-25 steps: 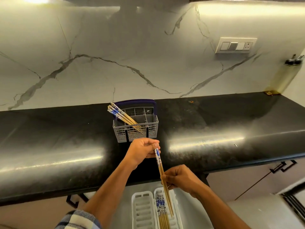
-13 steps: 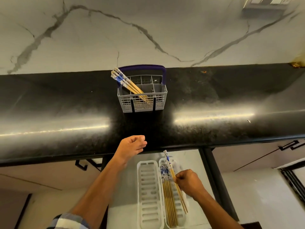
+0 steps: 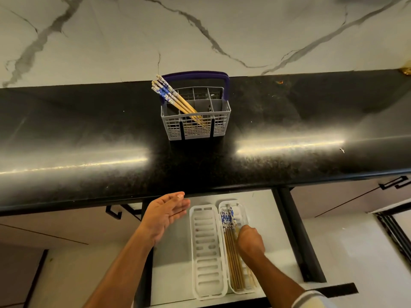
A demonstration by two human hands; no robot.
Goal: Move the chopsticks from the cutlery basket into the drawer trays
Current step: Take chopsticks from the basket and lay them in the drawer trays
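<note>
A grey cutlery basket [image 3: 195,121] with a dark blue handle [image 3: 195,74] stands on the black countertop [image 3: 89,141], close to the veined marble wall [image 3: 111,41], and a bundle of chopsticks [image 3: 175,100] leans out of its left compartment, the blue-and-white ends tilted up and to the left past the rim. Below the counter's front edge an open drawer [image 3: 262,214] holds two white slotted trays side by side: the left tray [image 3: 206,252] lies bare, while the right tray [image 3: 242,210] carries a row of chopsticks in the tray [image 3: 228,221] laid lengthwise, patterned ends toward the counter. The right hand [image 3: 250,241] rests curled over that row, fingers bent down onto the sticks, though whether they pinch one cannot be told. The left hand [image 3: 165,215] hovers palm up just beside the left tray, fingers straight and close together, holding nothing, under the lip of the counter. The drawer's dark side rail [image 3: 298,236] runs along the right, with a cabinet handle [image 3: 393,184] beyond
</note>
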